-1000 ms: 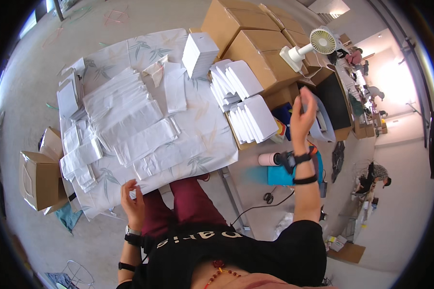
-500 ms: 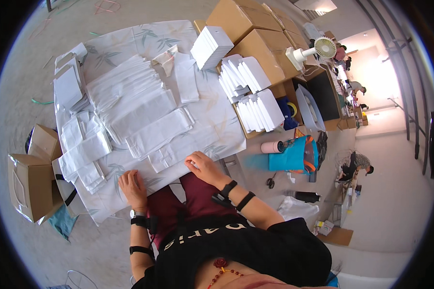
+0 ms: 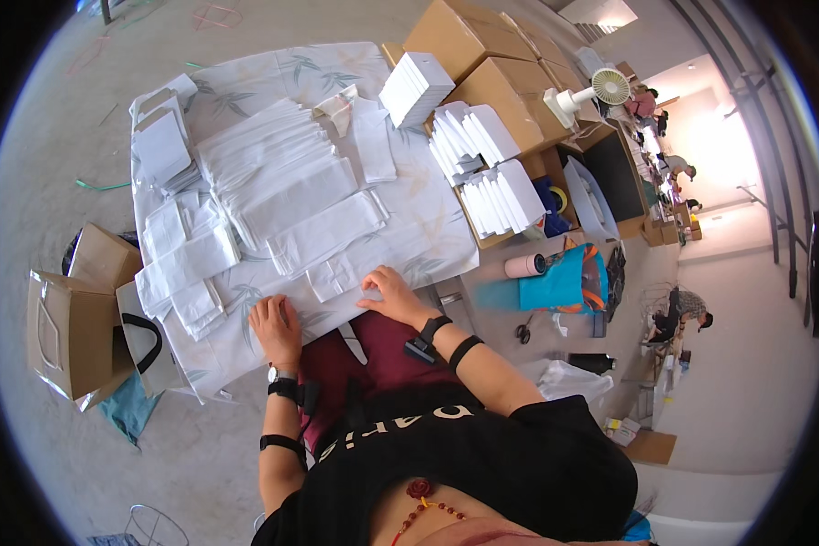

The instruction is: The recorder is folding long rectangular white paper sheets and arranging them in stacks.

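My left hand [image 3: 275, 329] rests palm down at the table's near edge, empty, with its fingers loosely bent and apart. My right hand [image 3: 394, 297] lies on the same edge further right, also empty, thumb apart from the curved fingers. Just beyond it is a small white plastic bag [image 3: 333, 276]. Behind that lie folded white plastic bags [image 3: 328, 232] and a broad, overlapping pile of white bags [image 3: 268, 168]. More bags [image 3: 187, 264] form a crossed heap beyond my left hand. The cloth on the table [image 3: 428, 214] is pale with a leaf pattern.
White cards are stacked at far left [image 3: 164, 150] and far right [image 3: 416, 86]. Folded white pieces [image 3: 502, 200] fill a box on the right, beside cartons [image 3: 510, 100] and a small fan [image 3: 601, 91]. A blue bag [image 3: 560, 278] stands right; an opened carton [image 3: 77, 318], left.
The view has shifted, so the table and piles appear further right. Both hands stay at the table's near edge, with only slight finger movement. Nothing has been picked up.
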Motion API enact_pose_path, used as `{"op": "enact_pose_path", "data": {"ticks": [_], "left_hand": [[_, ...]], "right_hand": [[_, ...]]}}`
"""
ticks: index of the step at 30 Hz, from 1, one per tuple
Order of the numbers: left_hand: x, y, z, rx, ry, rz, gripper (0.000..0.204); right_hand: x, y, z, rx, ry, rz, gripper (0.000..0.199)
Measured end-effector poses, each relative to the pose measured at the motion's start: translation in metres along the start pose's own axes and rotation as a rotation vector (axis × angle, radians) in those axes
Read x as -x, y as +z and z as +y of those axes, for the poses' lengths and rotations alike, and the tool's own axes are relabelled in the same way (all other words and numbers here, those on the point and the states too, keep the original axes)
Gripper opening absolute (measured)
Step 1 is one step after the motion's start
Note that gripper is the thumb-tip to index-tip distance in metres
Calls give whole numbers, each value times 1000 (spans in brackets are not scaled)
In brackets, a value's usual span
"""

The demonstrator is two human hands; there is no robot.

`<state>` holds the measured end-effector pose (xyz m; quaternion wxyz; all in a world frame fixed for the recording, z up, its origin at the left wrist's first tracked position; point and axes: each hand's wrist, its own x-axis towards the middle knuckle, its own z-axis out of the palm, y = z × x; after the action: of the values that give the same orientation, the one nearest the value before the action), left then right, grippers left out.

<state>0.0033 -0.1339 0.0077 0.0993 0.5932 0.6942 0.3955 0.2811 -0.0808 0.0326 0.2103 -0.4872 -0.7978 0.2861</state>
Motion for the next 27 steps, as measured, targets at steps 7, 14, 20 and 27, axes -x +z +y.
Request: {"op": "enact_pose_path", "data": {"ticks": [7, 14, 20, 27], "left_hand": [[1, -2, 0, 32, 28, 17, 11], [5, -2, -6, 28, 29, 58, 11], [-2, -1, 1, 72, 58, 53, 10], [3, -1, -2, 29, 36, 36, 10]], "right_hand": [[4, 1, 4, 67, 5, -52, 48], [1, 3, -1, 177, 5, -164, 51], [-4, -3, 0, 336, -47, -147, 51], [-9, 1, -1, 359, -7, -238, 51]]}}
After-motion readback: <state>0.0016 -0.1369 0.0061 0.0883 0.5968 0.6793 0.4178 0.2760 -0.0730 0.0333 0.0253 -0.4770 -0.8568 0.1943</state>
